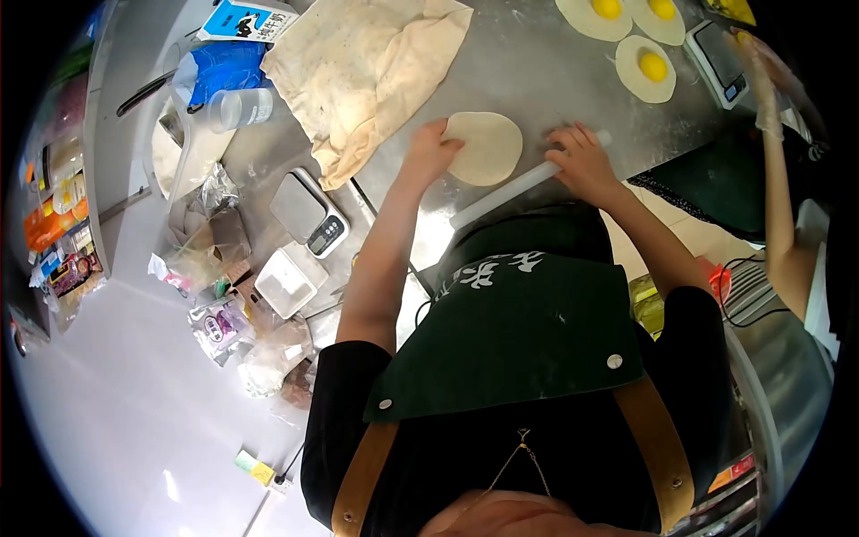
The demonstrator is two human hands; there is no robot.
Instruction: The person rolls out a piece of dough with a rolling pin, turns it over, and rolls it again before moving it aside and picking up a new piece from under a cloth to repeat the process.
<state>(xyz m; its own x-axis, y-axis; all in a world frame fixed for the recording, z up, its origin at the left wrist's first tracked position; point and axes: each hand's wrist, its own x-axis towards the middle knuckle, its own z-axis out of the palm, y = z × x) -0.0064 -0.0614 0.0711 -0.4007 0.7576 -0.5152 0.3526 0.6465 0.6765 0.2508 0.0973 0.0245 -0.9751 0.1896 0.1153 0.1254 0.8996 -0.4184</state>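
Observation:
My left hand [431, 154] pinches the left edge of a flat round of dough [488, 150] lying on the steel table [528, 72]. Over the right part of a white rolling pin [506, 191] lies my right hand [583, 163], its fingers curled round it. The pin rests at a slant along the table's near edge, just below the dough. At the top right lie three more dough rounds [646, 88], each with a yellow ball [653, 66] on it.
A cream cloth [358, 76] covers the table's upper left. Left of me are a kitchen scale [309, 213], a white tray [284, 282], a clear plastic cup [240, 109] and a milk carton [246, 21]. A co-worker's gloved hand [761, 76] is beside another scale [716, 63].

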